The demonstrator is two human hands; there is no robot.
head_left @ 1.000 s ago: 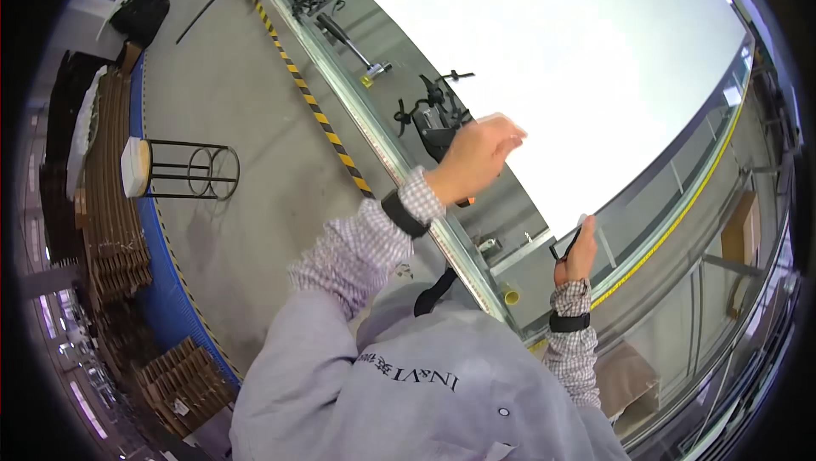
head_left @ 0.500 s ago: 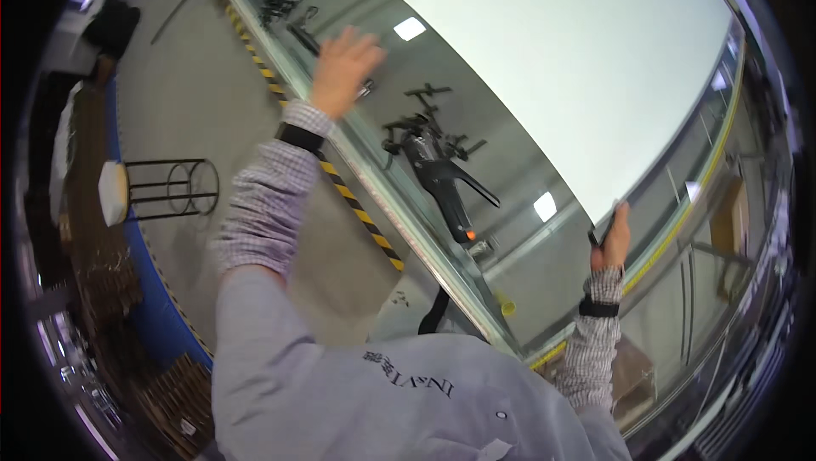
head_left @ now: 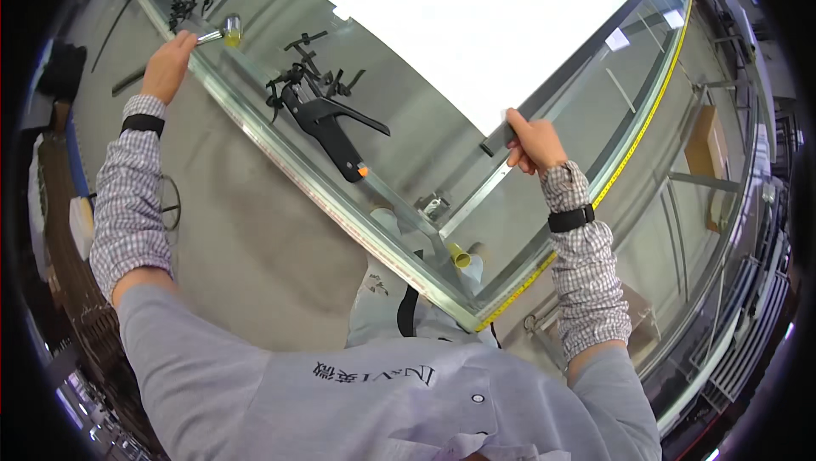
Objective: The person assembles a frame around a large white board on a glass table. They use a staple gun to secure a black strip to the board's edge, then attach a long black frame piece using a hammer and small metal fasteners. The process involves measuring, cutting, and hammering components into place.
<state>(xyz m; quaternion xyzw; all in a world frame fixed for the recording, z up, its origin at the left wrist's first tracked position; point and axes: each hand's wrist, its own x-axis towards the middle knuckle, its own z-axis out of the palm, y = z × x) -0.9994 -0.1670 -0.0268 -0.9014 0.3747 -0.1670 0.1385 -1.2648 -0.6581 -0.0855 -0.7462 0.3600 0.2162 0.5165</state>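
Observation:
My left hand (head_left: 167,68), at the far left, is closed around a tool (head_left: 129,80) with a black handle and a silver end (head_left: 209,37). The silver end points at a small clear jar (head_left: 232,29) with yellow contents. My right hand (head_left: 533,143) grips the near end of a dark grey bar (head_left: 586,51) running along the right edge of a large white sheet (head_left: 476,28). A black tool with a lever and orange tip (head_left: 327,125) lies between my hands on the glass-topped table (head_left: 289,159).
A yellow measuring tape (head_left: 625,159) follows the table's right edge. Near the front corner are a yellow cylinder (head_left: 460,255) and a small metal part (head_left: 432,205). Dark small parts (head_left: 183,2) lie at far left. Metal racks (head_left: 701,181) stand on the right.
My left hand, spread in the air before, has moved left and closed on the black-handled tool. My right hand has moved up and left in the view, still gripping at the sheet's corner.

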